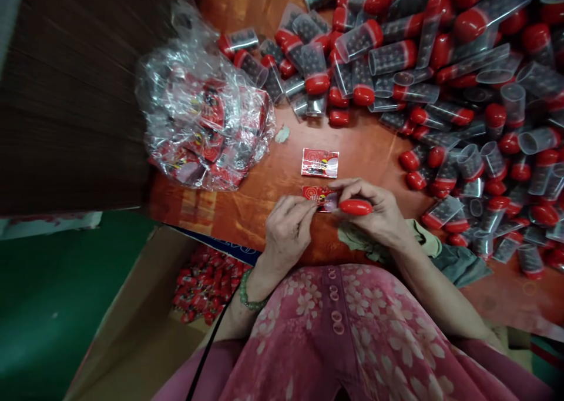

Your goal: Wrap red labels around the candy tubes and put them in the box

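Note:
In my right hand (374, 210) is a clear plastic tube with a rounded red cap (356, 207). The cap points right, and most of the tube is hidden by fingers and glare. My left hand (288, 224) has its fingertips pinched together over the left part of a small red printed label (312, 193). Whatever sits in that pinch is too small to make out. The label lies between the two hands, partly covered by them. Just beyond it, a second red printed label (320, 163) lies flat on the table.
Many clear tubes with red caps (317, 83) are heaped across the back and right of the orange table (229, 213). A clear plastic bag (207, 124) of red labels sits at the left. Below, a cardboard box (127, 307) holds many red pieces. A cloth (458, 263) lies by my right forearm.

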The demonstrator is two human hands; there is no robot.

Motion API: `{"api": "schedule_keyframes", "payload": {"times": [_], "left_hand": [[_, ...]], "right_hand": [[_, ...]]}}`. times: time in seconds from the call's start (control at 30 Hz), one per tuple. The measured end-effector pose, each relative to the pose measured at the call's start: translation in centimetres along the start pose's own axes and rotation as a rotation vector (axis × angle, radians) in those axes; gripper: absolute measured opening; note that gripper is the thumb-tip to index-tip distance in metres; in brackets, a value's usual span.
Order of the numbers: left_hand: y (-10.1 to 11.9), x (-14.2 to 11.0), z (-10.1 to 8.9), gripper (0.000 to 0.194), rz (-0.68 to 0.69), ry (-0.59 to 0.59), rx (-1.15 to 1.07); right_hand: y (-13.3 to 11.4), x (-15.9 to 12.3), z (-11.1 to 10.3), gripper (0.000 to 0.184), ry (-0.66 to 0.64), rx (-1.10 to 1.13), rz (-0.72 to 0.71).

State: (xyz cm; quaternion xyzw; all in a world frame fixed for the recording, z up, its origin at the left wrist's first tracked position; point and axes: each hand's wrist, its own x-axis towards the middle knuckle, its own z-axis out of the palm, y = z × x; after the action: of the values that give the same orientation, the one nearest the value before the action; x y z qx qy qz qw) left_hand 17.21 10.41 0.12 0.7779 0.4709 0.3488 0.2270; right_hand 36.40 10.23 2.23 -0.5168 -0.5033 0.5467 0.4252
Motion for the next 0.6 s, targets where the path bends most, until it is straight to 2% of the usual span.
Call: {"api": "schedule_keyframes", "payload": {"times": [0.07,0.17,0.27,0.37,0.43,0.53,0.6], "left_hand": [[0.4,0.1,-0.3,0.015,-0.067,0.012,-0.103],[0.9,0.4,-0.7,0.013,-0.165,0.014,-0.210],[1.1,0.6,-1.1,0.012,-0.266,-0.025,-0.370],[0.9,0.8,-1.4,0.009,-0.418,-0.137,-0.583],[0.7,0.9,-1.7,0.016,-0.511,-0.254,-0.707],[0.3,0.7,-2.0,0.024,-0.590,-0.455,-0.805],[0.1,0.4,-1.9,0.028,-0.634,-0.522,-0.841]], "right_hand": [[-0.3,0.2,0.8,0.009,-0.055,-0.074,-0.044],[-0.5,0.2,1.6,0.010,-0.032,-0.142,-0.061],[-0.6,0.1,1.7,0.013,-0.016,-0.111,-0.038],[-0.8,-0.1,1.3,0.018,-0.066,-0.041,0.037],[-1.1,-0.2,1.1,0.022,-0.106,-0.005,0.075],[-1.6,-0.4,0.8,0.023,-0.177,0.050,0.089],[-2.0,-0.5,0.8,0.025,-0.195,0.081,0.113]]}}
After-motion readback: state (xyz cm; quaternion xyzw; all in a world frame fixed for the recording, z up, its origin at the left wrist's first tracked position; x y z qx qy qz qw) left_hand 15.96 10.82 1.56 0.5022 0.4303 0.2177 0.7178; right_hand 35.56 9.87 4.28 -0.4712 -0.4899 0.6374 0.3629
